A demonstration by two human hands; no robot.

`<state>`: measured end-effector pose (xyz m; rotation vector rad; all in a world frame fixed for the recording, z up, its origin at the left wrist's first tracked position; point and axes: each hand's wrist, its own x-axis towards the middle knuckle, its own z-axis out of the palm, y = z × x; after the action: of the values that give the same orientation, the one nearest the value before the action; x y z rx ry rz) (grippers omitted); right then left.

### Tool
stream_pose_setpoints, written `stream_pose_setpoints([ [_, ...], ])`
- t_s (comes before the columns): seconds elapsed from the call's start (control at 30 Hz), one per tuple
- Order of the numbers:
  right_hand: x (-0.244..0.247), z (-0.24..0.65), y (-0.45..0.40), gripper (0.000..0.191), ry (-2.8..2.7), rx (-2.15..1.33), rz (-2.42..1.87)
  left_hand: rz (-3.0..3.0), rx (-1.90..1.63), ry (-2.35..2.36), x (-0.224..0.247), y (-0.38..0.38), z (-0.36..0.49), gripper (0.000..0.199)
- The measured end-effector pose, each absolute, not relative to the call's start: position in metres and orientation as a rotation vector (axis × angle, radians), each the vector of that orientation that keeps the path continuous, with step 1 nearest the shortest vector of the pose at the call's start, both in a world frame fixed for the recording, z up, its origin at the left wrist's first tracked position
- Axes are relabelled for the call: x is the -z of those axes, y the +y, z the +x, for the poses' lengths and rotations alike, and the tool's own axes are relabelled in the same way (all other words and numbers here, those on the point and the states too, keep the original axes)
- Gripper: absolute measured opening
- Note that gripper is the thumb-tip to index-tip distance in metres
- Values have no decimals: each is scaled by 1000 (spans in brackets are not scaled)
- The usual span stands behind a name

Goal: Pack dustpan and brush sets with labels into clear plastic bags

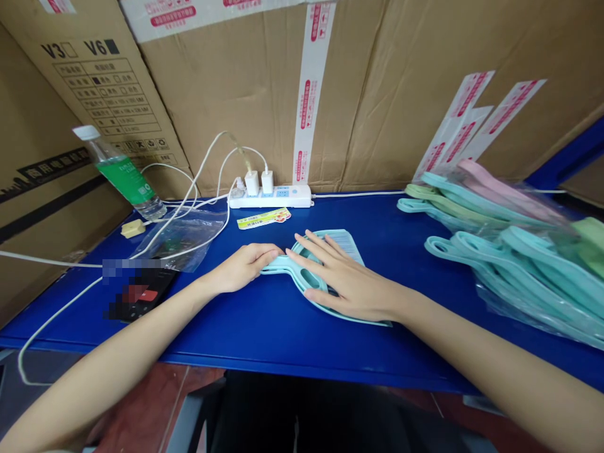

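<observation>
A light-teal plastic tool [306, 279] with a handle, oval openings and a ribbed far end [346, 242] lies on the blue table. Its layered edges look like more than one piece stacked; I cannot tell its exact kind. My left hand [245, 265] is closed around the end of the handle, thumb on top. Across the broad part rests my right hand [346, 283], palm down with its fingers spread, covering much of the middle. Just beyond the tool is a small yellow-green printed card strip [263, 218].
Bagged teal tools [514, 264] and green, teal and pink ones [500, 189] lie at the right. A white power strip [283, 198] with chargers and loose cables stands behind. Left are a bottle [125, 179], a plastic bag [189, 239] and a partly blurred dark item [155, 289]. Cardboard boxes [245, 94] wall the back.
</observation>
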<state>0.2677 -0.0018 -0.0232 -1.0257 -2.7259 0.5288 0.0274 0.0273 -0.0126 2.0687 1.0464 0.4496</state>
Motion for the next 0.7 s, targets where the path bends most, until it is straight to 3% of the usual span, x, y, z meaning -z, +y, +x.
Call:
stream_pose_setpoints([
  [0.47,23,268,-2,62,-2735,-520,-1025,1853,-395,984,14,33,25,38],
  [0.7,21,268,-2,65,-2738,-580,-1042,1873,-393,975,12,30,26,37],
])
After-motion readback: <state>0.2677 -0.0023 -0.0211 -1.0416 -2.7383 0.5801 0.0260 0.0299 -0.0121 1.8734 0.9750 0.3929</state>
